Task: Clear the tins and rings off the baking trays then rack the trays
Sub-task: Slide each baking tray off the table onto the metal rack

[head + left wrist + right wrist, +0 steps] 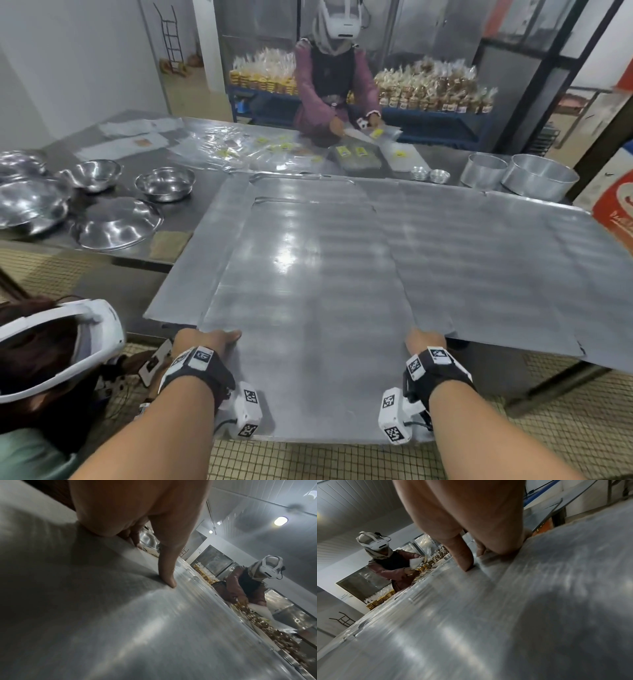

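Note:
I hold a large flat baking tray (308, 291) by its two long sides, its near end out past the table edge toward me. My left hand (209, 339) grips the left edge, the thumb (167, 568) on top and the fingers curled beneath. My right hand (424, 342) grips the right edge the same way, its thumb (464, 555) pressing on the sheet. More bare trays lie under it to the left (191, 267) and right (513, 257). Two tall round rings (483, 169) (539, 178) and two small tins (419, 173) (439, 175) stand on the table at the back right.
Steel bowls (164, 183) (90, 174) and a lid (118, 228) cover the table's left end. A person (334, 85) works with plastic bags (239, 147) across the table. Another person's head (58, 342) is close at my lower left. A red box (613, 212) stands at the right.

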Available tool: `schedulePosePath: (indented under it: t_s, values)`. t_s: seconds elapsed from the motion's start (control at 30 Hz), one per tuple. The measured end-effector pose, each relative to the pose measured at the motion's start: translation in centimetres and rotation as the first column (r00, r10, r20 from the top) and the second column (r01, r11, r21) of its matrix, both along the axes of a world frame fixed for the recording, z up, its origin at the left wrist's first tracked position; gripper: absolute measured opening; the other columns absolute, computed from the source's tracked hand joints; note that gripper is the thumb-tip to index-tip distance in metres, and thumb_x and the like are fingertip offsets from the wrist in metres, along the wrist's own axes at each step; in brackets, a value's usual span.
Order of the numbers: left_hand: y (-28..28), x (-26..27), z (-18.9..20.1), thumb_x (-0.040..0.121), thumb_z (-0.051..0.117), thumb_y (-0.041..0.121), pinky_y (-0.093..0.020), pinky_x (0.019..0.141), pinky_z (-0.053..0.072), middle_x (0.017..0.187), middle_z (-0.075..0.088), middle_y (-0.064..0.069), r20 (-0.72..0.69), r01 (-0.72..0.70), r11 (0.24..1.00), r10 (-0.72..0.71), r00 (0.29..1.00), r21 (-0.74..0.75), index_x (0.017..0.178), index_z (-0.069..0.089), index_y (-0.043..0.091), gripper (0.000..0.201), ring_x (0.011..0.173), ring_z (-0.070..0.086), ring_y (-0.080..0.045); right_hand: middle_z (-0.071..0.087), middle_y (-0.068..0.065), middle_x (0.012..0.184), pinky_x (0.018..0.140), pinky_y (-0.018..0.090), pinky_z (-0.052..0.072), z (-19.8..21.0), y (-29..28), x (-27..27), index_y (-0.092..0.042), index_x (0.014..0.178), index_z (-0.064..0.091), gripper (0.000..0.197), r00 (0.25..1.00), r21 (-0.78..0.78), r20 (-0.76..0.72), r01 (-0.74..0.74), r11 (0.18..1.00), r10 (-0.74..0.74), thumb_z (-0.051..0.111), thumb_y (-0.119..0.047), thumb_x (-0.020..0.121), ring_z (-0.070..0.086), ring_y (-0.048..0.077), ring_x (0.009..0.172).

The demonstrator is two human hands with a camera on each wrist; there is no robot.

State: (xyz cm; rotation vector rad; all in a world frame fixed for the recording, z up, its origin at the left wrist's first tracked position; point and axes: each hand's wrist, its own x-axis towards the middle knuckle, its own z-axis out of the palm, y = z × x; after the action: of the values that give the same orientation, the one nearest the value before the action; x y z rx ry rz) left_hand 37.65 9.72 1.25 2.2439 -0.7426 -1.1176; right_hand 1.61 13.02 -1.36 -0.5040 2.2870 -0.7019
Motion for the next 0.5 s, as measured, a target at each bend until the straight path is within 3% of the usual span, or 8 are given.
schedulePosePath:
  t_s: [0.17, 0.23, 0.3, 0.4, 0.43, 0.5]
  values:
    - [-3.2, 2.1, -0.5, 0.061, 0.095, 0.038, -0.045, 0.095, 0.053, 0.127, 0.064, -0.024, 0.019, 0.061, 0.998, -0.061, 0.998, -0.014, 0.125, 0.059, -0.004, 0.085, 0.108, 0.063, -0.044, 0.056, 0.022, 0.133, 0.098, 0.034, 0.041, 1.4, -2.2, 2.1, 0.007, 0.129, 0.056, 0.038, 0.995, 0.046, -0.077, -0.052, 0.998, 0.055, 0.045, -0.017, 0.101, 0.053, 0.033, 0.124]
    - [-4.5, 2.6, -0.8, 0.062, 0.094, 0.038, -0.047, 0.095, 0.053, 0.126, 0.064, -0.025, 0.018, 0.076, 0.997, -0.076, 0.997, -0.022, 0.124, 0.058, -0.003, 0.083, 0.108, 0.063, -0.046, 0.057, 0.016, 0.135, 0.096, 0.03, 0.044, 1.7, -3.2, 2.6, -0.001, 0.13, 0.058, 0.036, 0.982, 0.092, -0.139, -0.115, 0.989, 0.127, 0.045, -0.018, 0.1, 0.054, 0.03, 0.125]
    - [-5.8, 2.9, -1.1, 0.063, 0.094, 0.038, -0.049, 0.094, 0.054, 0.117, 0.067, -0.024, 0.019, 0.1, 0.995, -0.099, 0.995, -0.025, 0.119, 0.061, -0.002, 0.077, 0.101, 0.064, -0.046, 0.057, 0.008, 0.137, 0.092, 0.026, 0.045, 2.2, -4.1, 2.9, -0.013, 0.131, 0.059, 0.035, 0.961, 0.135, -0.197, -0.17, 0.976, 0.195, 0.044, -0.019, 0.099, 0.055, 0.026, 0.126]
    - [-7.4, 3.2, -1.4, 0.061, 0.093, 0.039, -0.052, 0.091, 0.056, 0.105, 0.07, -0.022, 0.026, 0.118, 0.993, -0.117, 0.993, -0.023, 0.108, 0.063, 0.001, 0.067, 0.089, 0.065, -0.044, 0.058, 0.006, 0.137, 0.093, 0.025, 0.046, 2.7, -5.7, 3.2, -0.015, 0.132, 0.059, 0.035, 0.919, 0.277, -0.21, -0.272, 0.922, 0.334, 0.045, -0.02, 0.1, 0.055, 0.025, 0.126]
    - [-8.0, 3.2, -1.4, 0.06, 0.093, 0.039, -0.051, 0.089, 0.056, 0.103, 0.07, -0.022, 0.035, 0.123, 0.992, -0.122, 0.992, -0.023, 0.106, 0.064, 0.001, 0.066, 0.087, 0.066, -0.043, 0.059, 0.008, 0.135, 0.088, 0.022, 0.047, 2.8, -6.1, 3.4, -0.013, 0.131, 0.059, 0.034, 0.927, 0.295, -0.195, -0.257, 0.92, 0.321, 0.046, -0.02, 0.1, 0.056, 0.026, 0.125]
    - [-9.2, 3.2, -1.5, 0.059, 0.093, 0.041, -0.049, 0.087, 0.056, 0.1, 0.07, -0.021, 0.063, 0.133, 0.991, -0.132, 0.989, -0.014, 0.103, 0.066, 0.002, 0.065, 0.086, 0.066, -0.042, 0.06, 0.014, 0.131, 0.067, 0.017, 0.043, 3.1, -7.0, 3.6, -0.005, 0.127, 0.061, 0.034, 0.922, 0.304, -0.184, -0.277, 0.911, 0.342, 0.051, -0.018, 0.097, 0.057, 0.029, 0.121]
